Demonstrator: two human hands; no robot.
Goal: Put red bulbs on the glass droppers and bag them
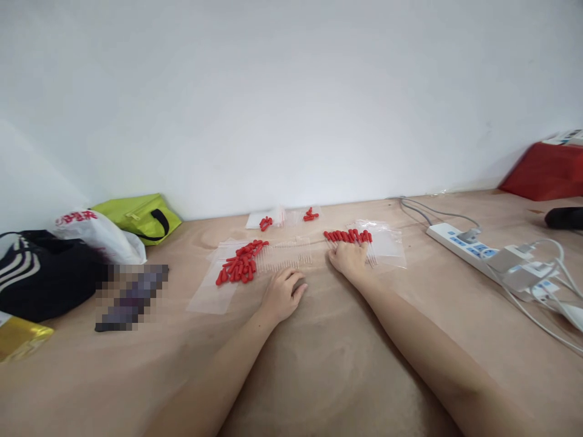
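Note:
My left hand [283, 295] rests on the table with loosely bent fingers apart and nothing in them. Just beyond it lies a row of thin clear glass tubes [291, 255]. Left of those tubes is a heap of red rubber bulbs [239, 264] on a clear plastic bag [212, 297]. Over on the right, my right hand [350, 258] is closed on glass droppers with red bulbs [348, 235], which lie side by side in a row. Its fingers bend down around their tubes, and the fingertips are partly hidden. Clear zip bags [387, 249] lie beside this row.
Two small groups of red bulbs [266, 223] lie by the wall on clear bags. At right is a white power strip [473, 249] with chargers and cables. A lime-green bag [146, 217], a white plastic bag [98, 233] and a black bag [45, 279] stand left.

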